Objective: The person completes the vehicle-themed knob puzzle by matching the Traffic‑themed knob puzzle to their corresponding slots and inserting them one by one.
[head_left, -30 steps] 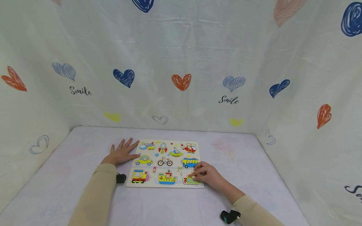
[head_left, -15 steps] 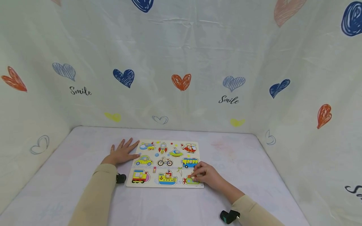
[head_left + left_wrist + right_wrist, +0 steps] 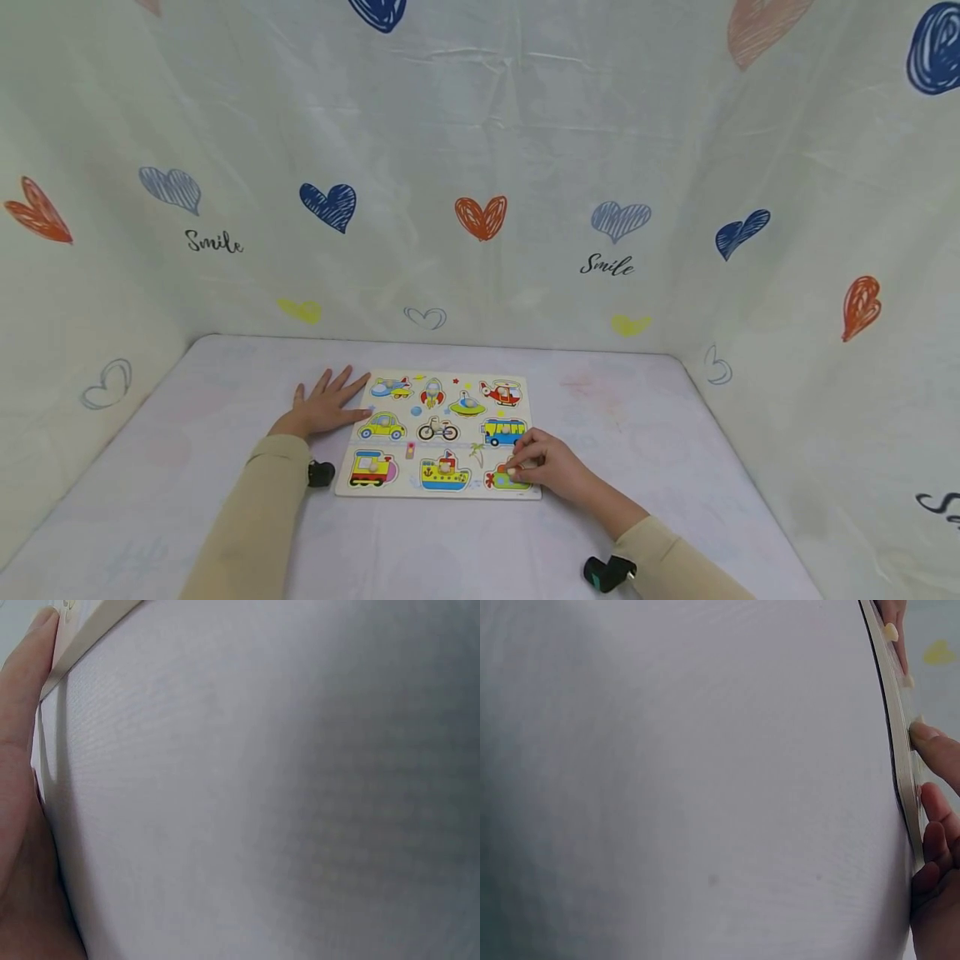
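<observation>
A white peg puzzle board [image 3: 480, 493] with pictured vehicle pieces lies on the table. My left hand [image 3: 318, 410] rests at its left edge, fingers spread and thumb over the rim. In the left wrist view the thumb [image 3: 19, 697] lies along the board's edge. At the front right corner my right hand [image 3: 551, 467] pinches the knob of the green and red submarine puzzle piece [image 3: 501, 479], which sits in its spot and is partly covered by the fingers. The right wrist view shows the right thumb [image 3: 928, 739] beside a small knob, with other fingers curled at the board's side.
Among the other pieces on the board are a ship [image 3: 445, 473], a train [image 3: 371, 471] and a bus [image 3: 504, 432]. Pale cloth covers the table [image 3: 420, 550]. A curtain with printed hearts [image 3: 480, 275] stands behind and at both sides.
</observation>
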`<state>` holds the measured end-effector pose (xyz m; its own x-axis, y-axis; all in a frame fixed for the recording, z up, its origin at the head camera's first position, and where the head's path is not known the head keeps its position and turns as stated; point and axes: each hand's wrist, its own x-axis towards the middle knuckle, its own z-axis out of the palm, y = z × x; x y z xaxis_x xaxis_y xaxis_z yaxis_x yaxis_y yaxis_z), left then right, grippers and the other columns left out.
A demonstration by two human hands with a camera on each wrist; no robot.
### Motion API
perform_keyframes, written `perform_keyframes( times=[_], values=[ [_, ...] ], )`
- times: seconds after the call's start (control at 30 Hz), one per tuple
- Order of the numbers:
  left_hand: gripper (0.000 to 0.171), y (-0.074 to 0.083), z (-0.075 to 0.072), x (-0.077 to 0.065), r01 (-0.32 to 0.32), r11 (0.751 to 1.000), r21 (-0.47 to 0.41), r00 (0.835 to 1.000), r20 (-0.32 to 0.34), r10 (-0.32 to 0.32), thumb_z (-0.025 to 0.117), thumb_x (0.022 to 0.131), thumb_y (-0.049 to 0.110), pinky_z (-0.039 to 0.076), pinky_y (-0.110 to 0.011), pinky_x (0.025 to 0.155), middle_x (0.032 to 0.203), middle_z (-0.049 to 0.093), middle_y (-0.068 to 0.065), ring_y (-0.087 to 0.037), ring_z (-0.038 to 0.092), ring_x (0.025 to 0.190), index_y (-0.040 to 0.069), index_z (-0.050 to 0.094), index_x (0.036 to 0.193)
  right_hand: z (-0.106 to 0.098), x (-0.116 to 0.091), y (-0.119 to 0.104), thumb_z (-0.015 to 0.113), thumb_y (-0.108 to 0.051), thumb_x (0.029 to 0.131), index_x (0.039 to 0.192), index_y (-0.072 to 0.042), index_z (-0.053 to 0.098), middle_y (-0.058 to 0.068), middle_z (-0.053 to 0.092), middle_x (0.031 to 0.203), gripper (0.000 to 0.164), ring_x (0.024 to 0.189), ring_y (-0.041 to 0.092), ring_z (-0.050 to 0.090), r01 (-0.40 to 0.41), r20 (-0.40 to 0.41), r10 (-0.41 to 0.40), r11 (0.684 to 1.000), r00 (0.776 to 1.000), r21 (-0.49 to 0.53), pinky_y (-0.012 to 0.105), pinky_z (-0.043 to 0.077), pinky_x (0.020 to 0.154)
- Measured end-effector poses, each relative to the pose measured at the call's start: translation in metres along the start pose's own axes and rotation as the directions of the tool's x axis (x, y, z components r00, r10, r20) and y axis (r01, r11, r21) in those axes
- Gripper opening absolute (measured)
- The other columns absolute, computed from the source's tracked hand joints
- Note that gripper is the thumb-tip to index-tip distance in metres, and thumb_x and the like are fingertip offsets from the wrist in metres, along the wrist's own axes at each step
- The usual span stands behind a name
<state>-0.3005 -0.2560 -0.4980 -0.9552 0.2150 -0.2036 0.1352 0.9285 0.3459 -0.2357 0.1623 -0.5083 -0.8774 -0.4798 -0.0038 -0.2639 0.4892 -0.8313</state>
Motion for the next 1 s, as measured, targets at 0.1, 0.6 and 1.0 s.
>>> perform_keyframes(
  times=[0.1, 0.6, 1.0],
  values=[
    [0.087, 0.001, -0.001, -0.001, -0.001, 1.0, 0.003, 1.0, -0.002, 0.001, 0.052, 0.089, 0.065, -0.01, -0.074, 0.102, 0.161, 0.006, -0.021, -0.05, -0.006, 0.143, 0.016, 0.024, 0.155, -0.002, -0.001, -0.002, 0.08, -0.014, 0.082, 0.092, -0.015, 0.08, -0.004, 0.056, 0.1, 0.01, 0.101, 0.019, 0.052, 0.0, 0.007, 0.0, 1.0, 1.0, -0.001, 0.025, 0.046, 0.082],
    [0.088, 0.005, -0.003, -0.002, -0.007, 1.0, 0.0, 1.0, -0.002, 0.007, 0.053, 0.089, 0.065, -0.01, -0.074, 0.102, 0.16, 0.006, -0.022, -0.05, -0.006, 0.142, 0.015, 0.024, 0.155, -0.006, -0.002, -0.005, 0.08, -0.018, 0.082, 0.094, -0.018, 0.079, -0.004, 0.058, 0.1, 0.011, 0.097, 0.018, 0.052, -0.039, 0.022, 0.04, 0.999, 0.999, -0.03, 0.027, 0.045, 0.08],
    [0.086, 0.0, 0.001, -0.004, -0.007, 1.0, -0.002, 1.0, -0.019, 0.007, 0.053, 0.09, 0.063, -0.01, -0.074, 0.103, 0.16, 0.007, -0.023, -0.05, -0.005, 0.143, 0.014, 0.025, 0.155, -0.022, -0.011, -0.021, 0.082, -0.017, 0.079, 0.1, -0.013, 0.077, -0.005, 0.06, 0.1, 0.022, 0.085, 0.018, 0.052, -0.068, -0.07, 0.061, 0.992, 0.996, -0.107, 0.026, 0.047, 0.067]
  ],
)
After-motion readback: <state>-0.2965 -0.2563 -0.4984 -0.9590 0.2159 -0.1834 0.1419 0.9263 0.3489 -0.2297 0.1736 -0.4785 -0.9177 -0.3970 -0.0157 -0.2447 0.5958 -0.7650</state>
